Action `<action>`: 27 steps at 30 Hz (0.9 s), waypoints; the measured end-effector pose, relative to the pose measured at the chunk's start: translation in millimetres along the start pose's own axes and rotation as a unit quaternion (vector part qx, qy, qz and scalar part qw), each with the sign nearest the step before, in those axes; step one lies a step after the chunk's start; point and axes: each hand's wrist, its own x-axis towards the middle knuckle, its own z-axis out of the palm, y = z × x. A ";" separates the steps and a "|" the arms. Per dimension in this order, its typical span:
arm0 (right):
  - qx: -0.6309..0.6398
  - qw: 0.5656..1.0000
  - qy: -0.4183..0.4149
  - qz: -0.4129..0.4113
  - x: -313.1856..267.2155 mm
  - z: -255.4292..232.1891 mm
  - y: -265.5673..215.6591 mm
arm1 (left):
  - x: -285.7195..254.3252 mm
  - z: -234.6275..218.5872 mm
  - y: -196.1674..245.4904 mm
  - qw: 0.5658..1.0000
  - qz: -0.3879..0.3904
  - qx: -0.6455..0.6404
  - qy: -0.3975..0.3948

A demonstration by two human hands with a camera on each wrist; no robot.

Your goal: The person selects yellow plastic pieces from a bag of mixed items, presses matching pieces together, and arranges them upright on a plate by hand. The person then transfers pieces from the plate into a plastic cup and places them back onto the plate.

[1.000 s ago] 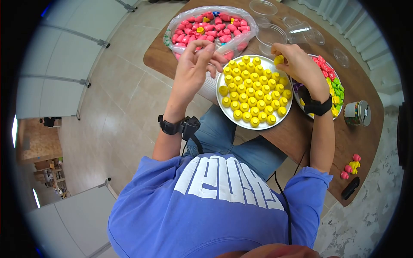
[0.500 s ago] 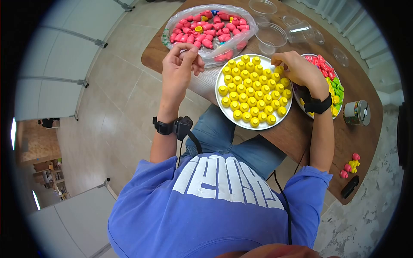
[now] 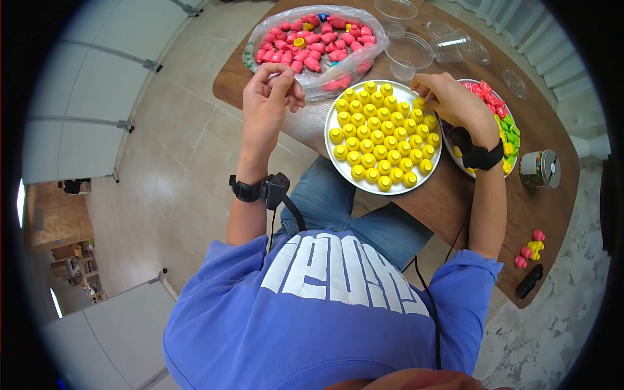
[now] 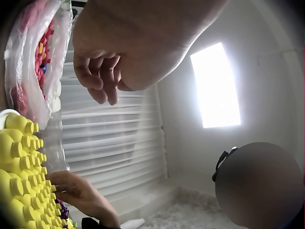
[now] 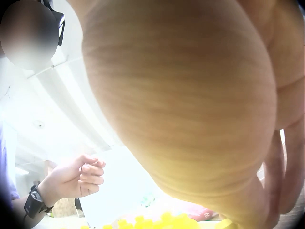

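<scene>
A round white plate (image 3: 333,162) holds many small yellow bottle-shaped pieces (image 3: 377,136), standing upright with their necks up. My right hand (image 3: 452,104) is over the plate's far right rim, where thumb and fingers pinch one yellow bottle-shaped piece (image 3: 419,103). The palm hides most of that grip in the right wrist view. Left of the plate, my left hand (image 3: 265,97) hovers near the plastic bag with loosely curled fingers and nothing in them. The left wrist view also shows those bent fingers (image 4: 109,78) holding nothing.
A clear plastic bag (image 3: 257,39) of pink pieces lies at the far left. Clear plastic containers (image 3: 411,52) stand behind the plate. At right are a second plate with wrapped red, yellow and green items (image 3: 510,133), a jar (image 3: 539,170), several loose pieces (image 3: 534,249) and a black object (image 3: 529,281).
My left hand has drawn back left, away from the plate. My right hand has lowered the yellow piece toward the plate's far right edge and stays there.
</scene>
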 end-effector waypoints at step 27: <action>0.004 0.997 0.062 -0.052 -21.7 -30.1 -15.8 | 144.8 -63.1 -66.2 0.826 0.165 0.531 -0.094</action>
